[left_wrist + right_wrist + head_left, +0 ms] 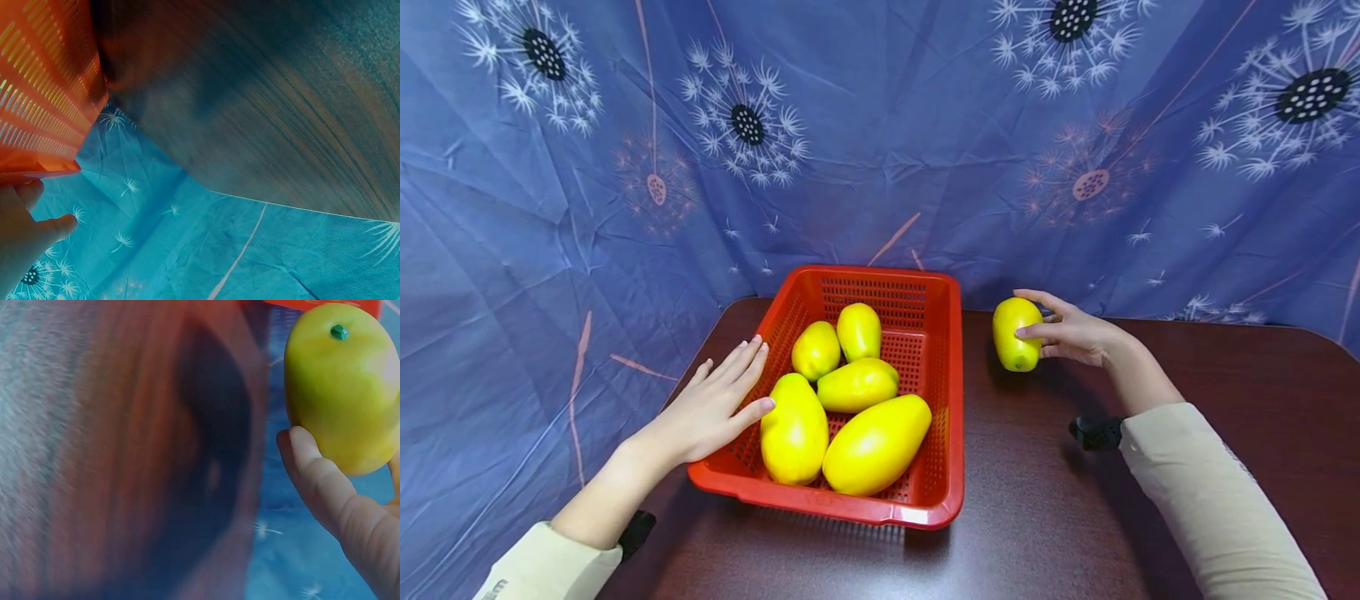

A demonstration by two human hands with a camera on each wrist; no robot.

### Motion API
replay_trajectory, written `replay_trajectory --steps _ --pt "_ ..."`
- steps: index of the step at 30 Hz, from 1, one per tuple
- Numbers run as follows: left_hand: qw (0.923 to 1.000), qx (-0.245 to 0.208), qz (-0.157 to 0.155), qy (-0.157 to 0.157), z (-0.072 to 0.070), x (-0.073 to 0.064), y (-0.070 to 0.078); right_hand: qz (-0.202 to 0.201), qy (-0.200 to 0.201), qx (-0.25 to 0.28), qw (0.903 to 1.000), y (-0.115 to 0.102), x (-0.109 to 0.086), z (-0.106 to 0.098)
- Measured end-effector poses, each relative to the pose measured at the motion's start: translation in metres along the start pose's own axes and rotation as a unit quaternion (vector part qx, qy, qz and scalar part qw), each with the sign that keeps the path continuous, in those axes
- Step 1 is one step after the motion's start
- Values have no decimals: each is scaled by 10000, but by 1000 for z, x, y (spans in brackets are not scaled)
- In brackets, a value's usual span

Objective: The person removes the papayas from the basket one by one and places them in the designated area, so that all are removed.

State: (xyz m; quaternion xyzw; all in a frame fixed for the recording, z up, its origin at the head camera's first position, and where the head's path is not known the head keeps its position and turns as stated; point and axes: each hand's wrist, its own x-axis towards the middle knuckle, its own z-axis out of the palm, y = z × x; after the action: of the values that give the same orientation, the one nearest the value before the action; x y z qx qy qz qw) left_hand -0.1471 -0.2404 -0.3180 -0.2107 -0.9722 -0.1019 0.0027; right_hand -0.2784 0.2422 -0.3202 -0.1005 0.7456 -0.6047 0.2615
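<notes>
Right of the red basket (956,400), fingers of the right hand (1070,332) pinch the yellow fruit (1008,337), probably stiff and slippery, best gripped across its middle; the left hand (718,412) lies straight-fingered against the basket's left side.

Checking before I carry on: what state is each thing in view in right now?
Basket: upright, open-topped, partly filled
Five fruits: lying in the basket, no cuts visible
Left hand: fingers extended, touching the basket's left side
Right hand: gripping the sixth fruit
Sixth fruit: held, apparently off the table
Table: bearing the basket
Cloth: hanging, creased
</notes>
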Motion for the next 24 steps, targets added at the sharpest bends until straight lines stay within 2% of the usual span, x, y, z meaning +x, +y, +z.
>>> replay_trajectory --steps 11,24 --pt "10000 54 15 -8 0 0 0 54 112 -312 9994 23 18 3" --pt "10000 77 8 27 1 1 -3 163 173 -334 9992 26 27 -6"
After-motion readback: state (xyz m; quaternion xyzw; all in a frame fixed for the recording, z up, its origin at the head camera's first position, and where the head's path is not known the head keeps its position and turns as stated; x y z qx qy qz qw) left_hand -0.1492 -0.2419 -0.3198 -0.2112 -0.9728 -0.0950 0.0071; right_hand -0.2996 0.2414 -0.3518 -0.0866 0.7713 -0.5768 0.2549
